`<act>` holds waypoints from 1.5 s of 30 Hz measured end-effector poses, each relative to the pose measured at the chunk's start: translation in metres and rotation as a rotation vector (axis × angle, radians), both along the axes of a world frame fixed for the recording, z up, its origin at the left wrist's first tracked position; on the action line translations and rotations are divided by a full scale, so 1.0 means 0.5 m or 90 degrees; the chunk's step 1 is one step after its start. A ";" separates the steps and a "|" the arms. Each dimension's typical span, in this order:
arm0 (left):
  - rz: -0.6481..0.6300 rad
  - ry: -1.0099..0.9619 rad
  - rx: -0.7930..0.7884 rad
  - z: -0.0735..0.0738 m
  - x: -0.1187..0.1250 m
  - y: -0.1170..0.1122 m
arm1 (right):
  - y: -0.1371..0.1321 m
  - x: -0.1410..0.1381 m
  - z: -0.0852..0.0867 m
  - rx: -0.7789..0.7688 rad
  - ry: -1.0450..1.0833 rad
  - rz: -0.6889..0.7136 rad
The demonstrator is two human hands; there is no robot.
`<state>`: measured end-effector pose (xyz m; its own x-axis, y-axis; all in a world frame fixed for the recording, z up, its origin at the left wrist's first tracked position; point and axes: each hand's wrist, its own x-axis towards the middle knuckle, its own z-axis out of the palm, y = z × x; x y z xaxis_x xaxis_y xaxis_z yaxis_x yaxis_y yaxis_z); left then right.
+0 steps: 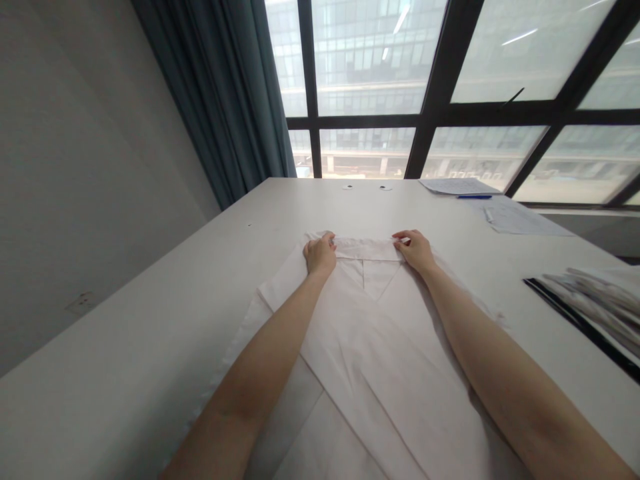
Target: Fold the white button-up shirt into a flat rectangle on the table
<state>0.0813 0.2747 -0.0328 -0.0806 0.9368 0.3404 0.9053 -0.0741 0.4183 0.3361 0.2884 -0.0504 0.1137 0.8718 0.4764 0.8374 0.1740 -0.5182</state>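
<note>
A pale pinkish-white garment (370,333) lies spread on the table, its far edge finished with a straight band (363,249). Below the band a short seam and a V-shaped fold show, and long diagonal creases run toward me. At the band's left end, my left hand (321,255) is closed, pinching the cloth. My right hand (414,249) pinches the band's right end between thumb and fingers. Both arms reach forward over the garment, covering parts of its sides. Whether it is a skirt, trousers or something else I cannot tell.
The white table (200,293) narrows toward the window. Papers (525,217) and a blue pen (475,197) lie at the far right. Nearer, a black-edged stack (595,313) of folded, cloth-like material sits at the right edge. A dark teal curtain (225,87) hangs at the back left.
</note>
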 end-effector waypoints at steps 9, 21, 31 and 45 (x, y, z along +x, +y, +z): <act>-0.348 0.209 0.007 0.013 0.038 -0.029 | -0.027 -0.066 0.030 -0.022 -0.150 0.045; -0.419 0.261 -0.108 0.009 0.035 -0.034 | -0.030 -0.078 0.008 -0.197 -0.273 0.053; -0.371 0.221 -0.030 0.004 0.036 -0.037 | -0.040 -0.082 0.032 -0.068 -0.282 0.220; -0.275 0.243 -0.120 0.001 0.039 -0.032 | -0.031 -0.062 0.027 -0.080 -0.241 0.144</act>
<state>0.1009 0.2588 -0.0323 0.4159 0.9045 0.0945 0.8985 -0.4247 0.1111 0.3052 0.2731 -0.0370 -0.2480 0.9085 0.3364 0.9203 0.3294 -0.2111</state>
